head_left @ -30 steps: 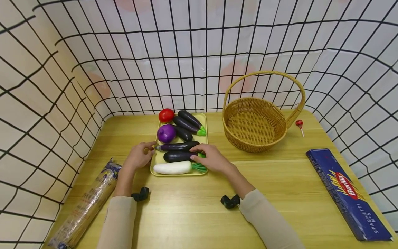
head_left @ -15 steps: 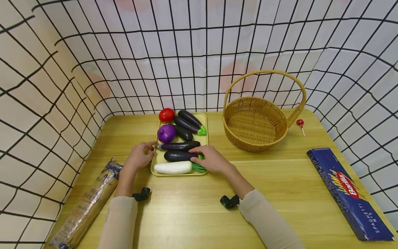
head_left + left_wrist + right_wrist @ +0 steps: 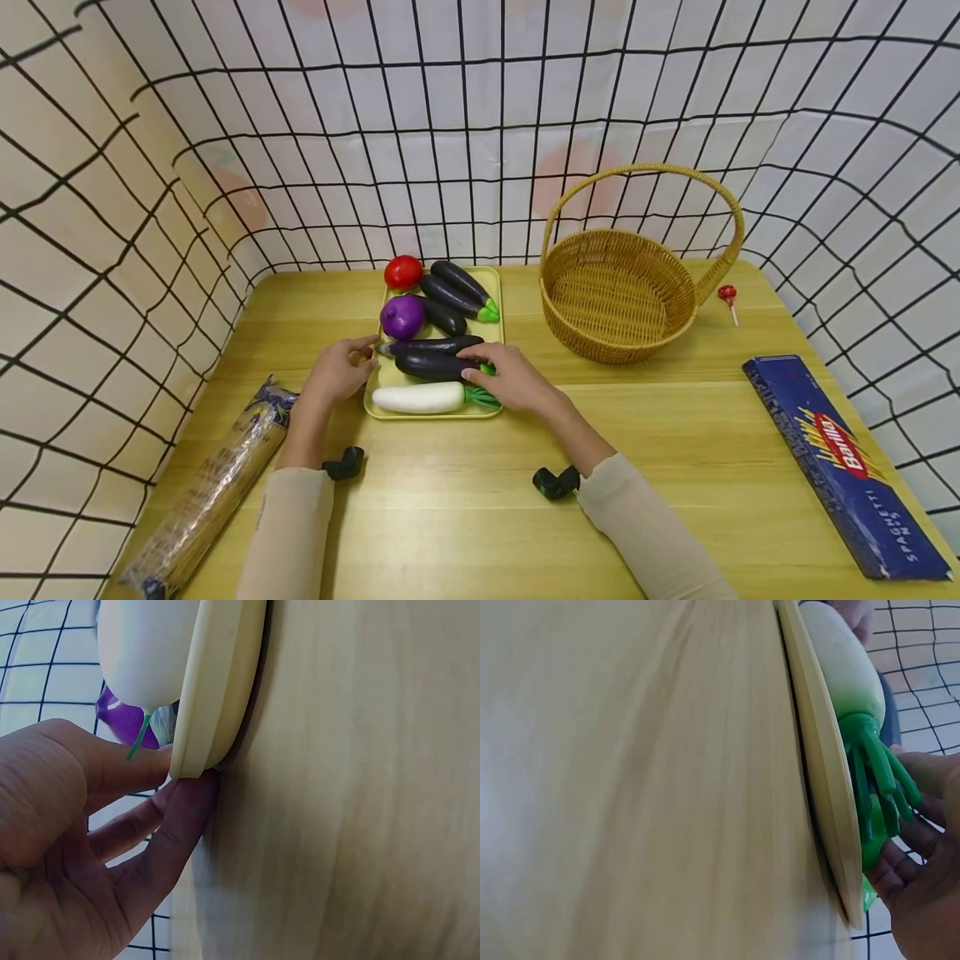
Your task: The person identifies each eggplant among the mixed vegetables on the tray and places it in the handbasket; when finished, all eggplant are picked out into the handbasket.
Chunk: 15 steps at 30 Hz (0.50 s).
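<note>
A pale yellow tray (image 3: 431, 417) bears several vegetables. My right hand (image 3: 517, 379) pinches the stem end of a dark eggplant (image 3: 429, 365), which sits close against another eggplant (image 3: 442, 344) behind it. In front lies a white radish (image 3: 418, 398); its green leaves (image 3: 874, 765) hide part of my right fingers in the right wrist view. My left hand (image 3: 337, 372) grips the tray's left rim (image 3: 214, 697), thumb above and fingers below. A round purple vegetable (image 3: 402, 317), a tomato (image 3: 402, 272) and more eggplants (image 3: 459, 296) lie at the tray's far end.
Right of the tray stands a wicker basket (image 3: 558, 329) with a tall handle, a red lollipop (image 3: 727, 293) beside it. A blue spaghetti box (image 3: 847, 467) lies far right, a clear pasta bag (image 3: 213, 492) at left. Black wire mesh (image 3: 480, 132) surrounds the wooden table.
The eggplant in my right hand has shifted slightly away from the radish and now partly covers the eggplant behind it. The left hand keeps its place. The head view tilts a little.
</note>
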Each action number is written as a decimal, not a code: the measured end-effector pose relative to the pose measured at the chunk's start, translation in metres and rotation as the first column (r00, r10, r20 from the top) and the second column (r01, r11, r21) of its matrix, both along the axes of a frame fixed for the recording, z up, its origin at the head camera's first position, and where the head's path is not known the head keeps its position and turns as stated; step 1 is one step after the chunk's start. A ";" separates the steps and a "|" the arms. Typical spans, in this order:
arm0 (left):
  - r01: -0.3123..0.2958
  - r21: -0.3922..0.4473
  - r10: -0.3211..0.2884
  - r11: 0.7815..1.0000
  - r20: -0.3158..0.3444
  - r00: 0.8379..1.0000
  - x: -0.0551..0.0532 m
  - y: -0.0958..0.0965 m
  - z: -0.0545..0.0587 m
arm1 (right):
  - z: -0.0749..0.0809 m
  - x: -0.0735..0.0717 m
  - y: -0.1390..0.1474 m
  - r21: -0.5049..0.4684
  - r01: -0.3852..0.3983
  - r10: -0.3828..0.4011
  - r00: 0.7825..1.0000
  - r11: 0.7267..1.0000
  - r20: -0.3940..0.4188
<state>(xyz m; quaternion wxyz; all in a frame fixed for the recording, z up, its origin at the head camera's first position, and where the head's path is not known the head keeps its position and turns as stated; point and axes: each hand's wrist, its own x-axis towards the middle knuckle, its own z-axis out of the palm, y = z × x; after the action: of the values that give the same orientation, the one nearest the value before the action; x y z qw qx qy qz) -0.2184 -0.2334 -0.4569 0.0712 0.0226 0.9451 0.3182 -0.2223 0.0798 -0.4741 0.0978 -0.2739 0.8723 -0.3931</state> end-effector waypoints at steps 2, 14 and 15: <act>-0.006 -0.002 0.006 1.000 0.001 1.000 0.000 0.000 0.001 | 0.002 -0.001 0.001 -0.006 0.005 -0.005 1.000 1.000 -0.003; -0.025 0.021 0.025 0.999 0.011 1.000 0.000 -0.001 -0.003 | 0.018 0.001 0.023 -0.013 0.067 -0.068 0.997 0.998 -0.034; -0.027 0.026 0.027 0.999 0.010 1.000 0.000 -0.001 -0.003 | 0.021 0.002 0.026 -0.020 0.072 -0.073 0.996 0.997 -0.041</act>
<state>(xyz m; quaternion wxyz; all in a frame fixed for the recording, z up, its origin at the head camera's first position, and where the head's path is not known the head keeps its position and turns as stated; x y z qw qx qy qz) -0.2188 -0.2342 -0.4597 0.0710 0.0092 0.9408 0.3313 -0.2207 0.1058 -0.4534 0.0628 -0.2510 0.8799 -0.3986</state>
